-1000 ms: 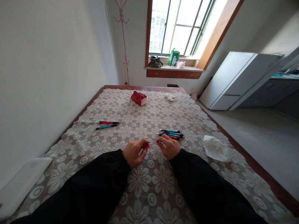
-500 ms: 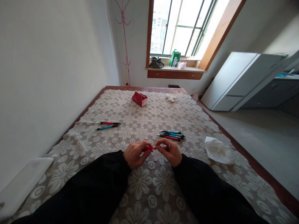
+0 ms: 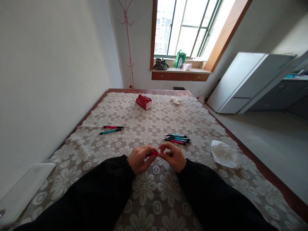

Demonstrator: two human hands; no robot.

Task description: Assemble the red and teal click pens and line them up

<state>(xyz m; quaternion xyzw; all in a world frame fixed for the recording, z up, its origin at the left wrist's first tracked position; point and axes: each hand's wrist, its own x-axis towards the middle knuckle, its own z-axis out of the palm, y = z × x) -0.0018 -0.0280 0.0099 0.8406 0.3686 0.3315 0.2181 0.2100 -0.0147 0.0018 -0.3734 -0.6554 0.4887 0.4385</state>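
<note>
My left hand is closed around a red pen, most of it hidden by the fingers. The pen's end points right, toward my right hand. Thumb and forefinger of that hand are pinched together right at this end; anything small between them is hidden. Just beyond my right hand lies a row of several pens, teal ones and a red one, all with black parts. Farther left, another red pen and a teal pen rest side by side on the flowered tablecloth.
A red tissue pack and a crumpled white tissue lie toward the table's far end. To the right is a white sheet of tissue. A white flat object sits at the left edge, near the wall.
My right hand has shifted slightly left, so its pinched fingertips now meet the red pen's end. The left hand stays almost where it was.
</note>
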